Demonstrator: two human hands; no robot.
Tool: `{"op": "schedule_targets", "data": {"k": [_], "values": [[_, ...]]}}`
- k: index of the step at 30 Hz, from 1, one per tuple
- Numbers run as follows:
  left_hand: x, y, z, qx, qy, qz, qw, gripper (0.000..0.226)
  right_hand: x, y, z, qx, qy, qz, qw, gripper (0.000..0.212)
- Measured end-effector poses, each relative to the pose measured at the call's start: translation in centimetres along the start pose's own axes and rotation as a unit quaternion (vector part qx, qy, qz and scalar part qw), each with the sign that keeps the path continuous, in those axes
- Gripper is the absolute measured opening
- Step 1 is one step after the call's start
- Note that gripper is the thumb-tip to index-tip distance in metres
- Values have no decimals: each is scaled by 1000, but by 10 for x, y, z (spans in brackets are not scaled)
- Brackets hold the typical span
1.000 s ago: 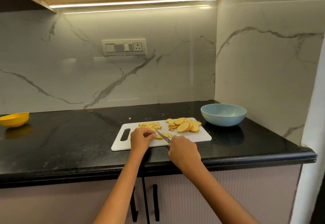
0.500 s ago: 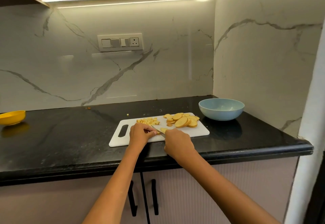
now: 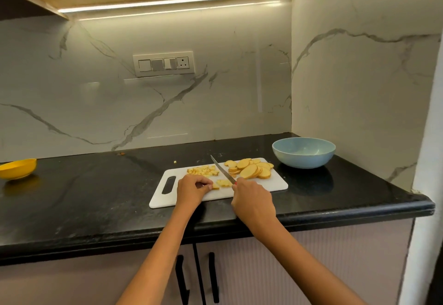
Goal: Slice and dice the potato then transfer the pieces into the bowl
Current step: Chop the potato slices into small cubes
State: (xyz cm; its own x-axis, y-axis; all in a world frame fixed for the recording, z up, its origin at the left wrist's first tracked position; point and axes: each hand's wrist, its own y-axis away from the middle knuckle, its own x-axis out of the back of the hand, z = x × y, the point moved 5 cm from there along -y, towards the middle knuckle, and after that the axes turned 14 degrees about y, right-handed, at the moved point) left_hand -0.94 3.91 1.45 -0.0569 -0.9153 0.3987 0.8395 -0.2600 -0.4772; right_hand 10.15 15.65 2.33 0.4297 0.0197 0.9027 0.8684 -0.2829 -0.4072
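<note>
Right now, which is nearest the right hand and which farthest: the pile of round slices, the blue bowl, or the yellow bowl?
1. Round slices: on the board, just beyond the right hand.
2. Blue bowl: farther back, to the right.
3. Yellow bowl: far left of the counter.

text: none legible | labels: none | brands: none | numbers: none | signs: none

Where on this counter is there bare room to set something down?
Bare black counter lies between the yellow bowl and white cutting board. Crowded: the board holds potato slices, diced pieces, both hands; the blue bowl sits beside it.
</note>
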Motion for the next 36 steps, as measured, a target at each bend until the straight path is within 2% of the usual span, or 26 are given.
{"op": "schedule_targets", "data": {"k": [3,6,9,11,13,15,20,22,25,33,36], "values": [[-2,-3,-2,-6,-16,-7,1000,11,-5,-13,6,-8,-39,11,999,26],[-8,-10,-1,-41,-47,-12,998,14,-5,-29,12,-12,-87,58,994,29],[-24,-21,2,-82,-35,-105,990,16,-5,-46,19,-22,-130,104,986,29],[-38,-27,0,-103,-69,-177,976,23,-6,-58,22,-23,-136,120,983,27],[-45,-32,-3,-108,-116,-208,965,25,-8,-69,22,-11,-139,129,982,25],[-44,-40,-4,-130,-142,-193,962,19,-9,-81,20,8,-136,141,981,25],[-28,-67,-13,-197,-257,-135,936,55,-12,-121,19,39,-103,156,982,28],[-20,-78,-20,-172,-224,-104,954,45,-13,-134,23,38,-102,161,981,29],[-14,-91,-29,-131,-139,-57,980,11,-14,-146,30,29,-122,179,976,28],[-3,-96,-31,-75,-23,-51,996,19,-10,-146,41,8,-154,211,965,28],[7,-89,-25,-30,15,-89,995,10,-9,-145,46,-5,-160,217,963,28]]}}
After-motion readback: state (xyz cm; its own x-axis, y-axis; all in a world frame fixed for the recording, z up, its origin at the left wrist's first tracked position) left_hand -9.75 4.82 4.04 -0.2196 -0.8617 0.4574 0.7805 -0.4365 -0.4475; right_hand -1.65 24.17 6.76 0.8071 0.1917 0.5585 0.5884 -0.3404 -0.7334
